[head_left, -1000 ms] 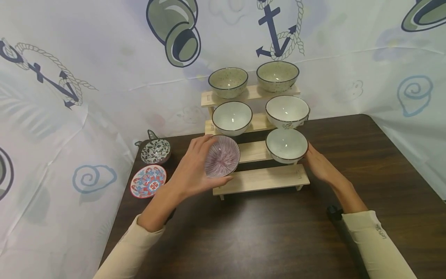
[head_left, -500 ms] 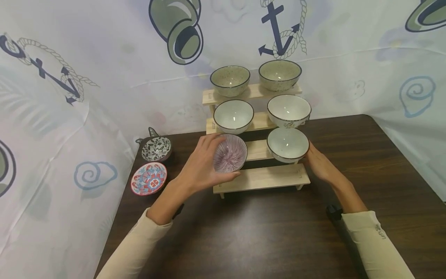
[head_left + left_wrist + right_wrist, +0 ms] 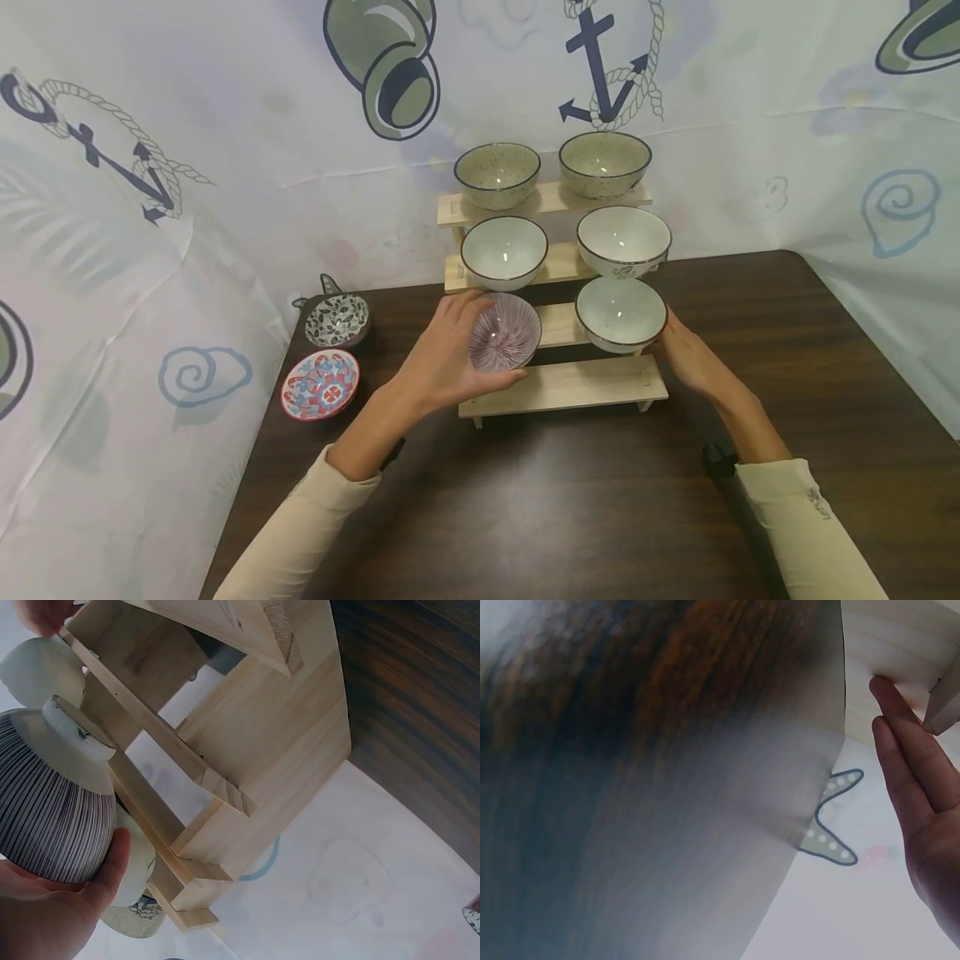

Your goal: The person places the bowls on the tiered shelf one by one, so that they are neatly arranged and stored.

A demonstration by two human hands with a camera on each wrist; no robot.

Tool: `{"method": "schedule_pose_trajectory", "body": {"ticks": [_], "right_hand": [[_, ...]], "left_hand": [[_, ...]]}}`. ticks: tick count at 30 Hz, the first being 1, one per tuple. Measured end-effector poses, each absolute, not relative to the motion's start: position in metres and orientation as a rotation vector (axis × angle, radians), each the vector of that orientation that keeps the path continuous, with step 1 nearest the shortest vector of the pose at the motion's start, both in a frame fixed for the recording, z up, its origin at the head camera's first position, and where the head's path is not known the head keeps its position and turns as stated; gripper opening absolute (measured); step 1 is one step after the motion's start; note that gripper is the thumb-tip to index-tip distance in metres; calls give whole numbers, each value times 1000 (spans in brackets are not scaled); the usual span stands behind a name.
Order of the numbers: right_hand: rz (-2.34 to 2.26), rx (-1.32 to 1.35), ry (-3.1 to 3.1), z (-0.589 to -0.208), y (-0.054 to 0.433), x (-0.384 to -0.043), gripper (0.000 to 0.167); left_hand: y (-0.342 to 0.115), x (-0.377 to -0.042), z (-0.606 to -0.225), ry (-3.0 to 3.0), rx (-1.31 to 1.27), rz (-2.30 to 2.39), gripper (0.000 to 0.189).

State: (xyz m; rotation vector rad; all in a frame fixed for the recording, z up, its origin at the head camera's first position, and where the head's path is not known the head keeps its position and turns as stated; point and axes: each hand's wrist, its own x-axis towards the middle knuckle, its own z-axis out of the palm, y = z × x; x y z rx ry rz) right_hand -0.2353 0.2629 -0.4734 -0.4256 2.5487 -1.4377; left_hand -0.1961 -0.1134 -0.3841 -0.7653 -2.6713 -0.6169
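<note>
My left hand (image 3: 444, 357) grips a small bowl with purple stripes (image 3: 508, 333), thumb on the near side and fingers round the far side. The bowl tilts over the left part of the wooden tiered stand (image 3: 570, 388), its inside facing the head camera. In the left wrist view the striped bowl (image 3: 52, 799) shows its outer wall and foot, apart from the shelf boards. My right hand (image 3: 693, 354) is at the stand's right side, beside a white bowl (image 3: 621, 315). The right wrist view shows its fingers (image 3: 907, 776) straight, right at the stand's wood.
Two speckled green bowls (image 3: 497, 177) stand on the top shelf, and two white bowls (image 3: 504, 253) on the shelf below. At the table's left edge are a black-and-white patterned bowl (image 3: 337, 321) and a red-and-blue patterned bowl (image 3: 320, 384). A printed curtain (image 3: 247, 125) hangs behind.
My left hand has moved right with the striped bowl, further in over the stand. My right hand stays at the stand's right side.
</note>
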Motion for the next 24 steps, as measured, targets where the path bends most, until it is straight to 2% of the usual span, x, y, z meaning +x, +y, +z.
{"method": "schedule_pose_trajectory", "body": {"ticks": [24], "right_hand": [[-1467, -422, 2537, -475, 263, -236, 67]], "left_hand": [[-92, -208, -389, -2757, -636, -699, 92]]}}
